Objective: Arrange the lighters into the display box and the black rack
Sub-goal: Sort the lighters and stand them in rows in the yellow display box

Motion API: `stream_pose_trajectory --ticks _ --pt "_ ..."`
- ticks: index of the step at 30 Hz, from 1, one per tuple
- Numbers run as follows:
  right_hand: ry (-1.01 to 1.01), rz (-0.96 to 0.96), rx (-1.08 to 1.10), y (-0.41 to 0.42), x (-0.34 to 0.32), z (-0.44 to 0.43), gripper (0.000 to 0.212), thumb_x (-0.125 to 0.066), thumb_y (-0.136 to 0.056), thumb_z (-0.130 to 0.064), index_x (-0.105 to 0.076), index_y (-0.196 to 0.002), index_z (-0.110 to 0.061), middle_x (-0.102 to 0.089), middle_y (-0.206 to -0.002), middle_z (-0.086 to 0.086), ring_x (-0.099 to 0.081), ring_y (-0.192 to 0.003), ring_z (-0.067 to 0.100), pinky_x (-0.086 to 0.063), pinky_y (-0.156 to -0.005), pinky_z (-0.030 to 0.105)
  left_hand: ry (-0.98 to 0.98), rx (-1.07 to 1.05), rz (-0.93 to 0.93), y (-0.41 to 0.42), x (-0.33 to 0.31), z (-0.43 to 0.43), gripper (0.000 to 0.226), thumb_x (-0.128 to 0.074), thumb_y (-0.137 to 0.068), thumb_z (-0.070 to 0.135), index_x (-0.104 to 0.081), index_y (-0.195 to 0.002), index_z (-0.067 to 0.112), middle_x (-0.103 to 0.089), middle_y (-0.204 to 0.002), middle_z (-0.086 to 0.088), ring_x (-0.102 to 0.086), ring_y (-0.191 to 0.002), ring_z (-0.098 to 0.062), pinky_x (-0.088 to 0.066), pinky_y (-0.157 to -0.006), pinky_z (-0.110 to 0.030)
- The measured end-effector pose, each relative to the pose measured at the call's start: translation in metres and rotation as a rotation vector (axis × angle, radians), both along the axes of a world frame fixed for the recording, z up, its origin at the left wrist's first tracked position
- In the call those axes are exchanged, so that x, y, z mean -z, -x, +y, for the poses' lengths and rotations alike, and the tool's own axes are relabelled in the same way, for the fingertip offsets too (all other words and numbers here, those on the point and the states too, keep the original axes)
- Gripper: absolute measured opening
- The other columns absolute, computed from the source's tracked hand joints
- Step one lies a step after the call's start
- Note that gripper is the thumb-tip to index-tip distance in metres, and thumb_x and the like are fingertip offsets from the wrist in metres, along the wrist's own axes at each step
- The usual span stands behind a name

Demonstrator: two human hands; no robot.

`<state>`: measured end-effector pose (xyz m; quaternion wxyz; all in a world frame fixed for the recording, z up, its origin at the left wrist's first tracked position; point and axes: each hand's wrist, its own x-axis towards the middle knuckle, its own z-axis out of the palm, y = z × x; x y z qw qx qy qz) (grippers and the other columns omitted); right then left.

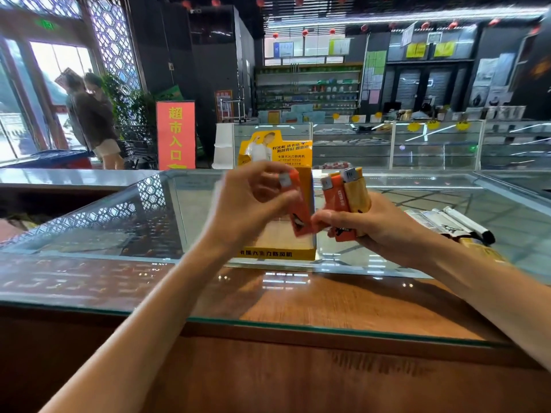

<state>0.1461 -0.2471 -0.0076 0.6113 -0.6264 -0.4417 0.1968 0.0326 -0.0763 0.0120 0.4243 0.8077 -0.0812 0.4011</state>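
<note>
Left hand [253, 201]: is pinching a single orange lighter [296, 204] between the thumb and curled fingers. The lighter's metal cap is pointing up and its lower end is leaning toward the right hand.

Right hand [384, 228]: is gripping a bundle of lighters [343, 204], fingers wrapping round their lower halves. One orange and one yellow body are showing with caps up; the full count is not readable. The thumb tip is sitting right at the bottom of the single orange lighter, but blur is hiding whether they are touching.

Display box [277, 253]: yellow cardboard, standing on the table just behind both hands, its printed header card rising upright at the back. The hands are covering most of the tray. The single orange lighter is hanging in front of the box's right side wall.

Loose lighters [456, 223]: pale bodies with dark ends, lying side by side on the table near the right wrist.

Table [119, 234]: glass top over a brown wood counter, reflecting the window lattice.

Background: a red sign [176, 135] with yellow characters is standing beyond the table at left. Two people [89, 114] are standing by the door.
</note>
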Motion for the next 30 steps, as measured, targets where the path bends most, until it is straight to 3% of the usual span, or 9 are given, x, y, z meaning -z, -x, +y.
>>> stream_pose_trajectory --ticks 2,4,9,12,14,21,26,30 --pt "-0.045 0.051 0.058 -0.002 -0.003 -0.002 0.035 -0.073 -0.064 -0.024 -0.064 -0.093 -0.006 -0.072 -0.08 0.006 -0.069 -0.077 0.012 -0.054 -0.063 0.018 -0.037 -0.101 -0.065 0.002 -0.019 0.02 0.037 -0.076 -0.073 0.006 -0.062 -0.107 0.012 -0.067 -0.089 0.003 -0.065 -0.074 0.0 -0.054 -0.068 -0.015" --pt "-0.082 0.107 0.1 -0.004 -0.005 -0.004 0.036 -0.072 -0.064 -0.021 -0.062 -0.095 -0.005 -0.072 -0.079 0.005 -0.07 -0.075 0.012 -0.054 -0.062 0.018 -0.091 -0.173 -0.057 -0.002 -0.035 0.037 0.037 -0.076 -0.073 0.008 -0.063 -0.108 0.011 -0.068 -0.088 0.001 -0.067 -0.074 -0.004 -0.056 -0.069 -0.018" --pt "-0.074 0.153 0.183 -0.004 -0.006 -0.004 0.036 -0.071 -0.065 -0.022 -0.061 -0.097 -0.008 -0.072 -0.076 0.001 -0.069 -0.072 0.009 -0.053 -0.061 0.016 -0.273 -0.169 0.164 -0.031 -0.039 0.043 0.029 -0.076 -0.075 0.01 -0.068 -0.101 0.004 -0.07 -0.087 -0.003 -0.068 -0.074 -0.01 -0.056 -0.074 -0.026" --pt "-0.068 0.153 0.207 -0.004 -0.005 -0.004 0.036 -0.071 -0.063 -0.023 -0.06 -0.095 -0.011 -0.072 -0.072 -0.002 -0.07 -0.071 0.008 -0.054 -0.06 0.015 -0.352 -0.185 0.244 -0.044 -0.033 0.042 0.024 -0.078 -0.074 0.013 -0.072 -0.095 0.004 -0.066 -0.074 0.003 -0.06 -0.064 -0.001 -0.046 -0.058 -0.009" --pt "-0.073 0.156 0.208 -0.004 -0.006 -0.003 0.037 -0.071 -0.061 -0.023 -0.059 -0.093 -0.01 -0.072 -0.071 -0.002 -0.07 -0.071 0.009 -0.055 -0.061 0.016 -0.392 -0.218 0.273 -0.048 -0.033 0.041 0.023 -0.079 -0.072 0.013 -0.073 -0.093 0.004 -0.062 -0.07 0.007 -0.054 -0.06 0.0 -0.041 -0.051 -0.006" --pt "-0.057 0.134 0.204 -0.005 -0.005 -0.001 0.039 -0.074 -0.059 -0.026 -0.061 -0.092 -0.009 -0.072 -0.073 0.0 -0.07 -0.071 0.01 -0.055 -0.063 0.017 -0.396 -0.337 0.285 -0.06 -0.03 0.039 0.026 -0.08 -0.07 0.014 -0.074 -0.094 0.006 -0.068 -0.081 -0.002 -0.048 -0.06 -0.001 -0.038 -0.048 -0.003" --pt "-0.071 0.195 0.166 -0.007 -0.003 -0.001 0.041 -0.076 -0.059 -0.024 -0.06 -0.095 -0.009 -0.071 -0.071 -0.002 -0.07 -0.071 0.012 -0.056 -0.065 0.019 -0.378 -0.449 0.319 -0.065 -0.026 0.043 0.028 -0.079 -0.073 0.013 -0.072 -0.097 0.002 -0.071 -0.099 -0.01 -0.053 -0.081 -0.007 -0.037 -0.068 -0.01" --pt "-0.075 0.226 0.152 -0.006 -0.002 0.0 0.042 -0.076 -0.059 -0.022 -0.06 -0.094 -0.007 -0.07 -0.068 -0.002 -0.069 -0.069 0.011 -0.055 -0.062 0.019 -0.362 -0.416 0.352 -0.064 -0.026 0.045 0.028 -0.078 -0.074 0.011 -0.071 -0.099 -0.001 -0.071 -0.1 -0.012 -0.054 -0.077 -0.007 -0.037 -0.058 -0.003"
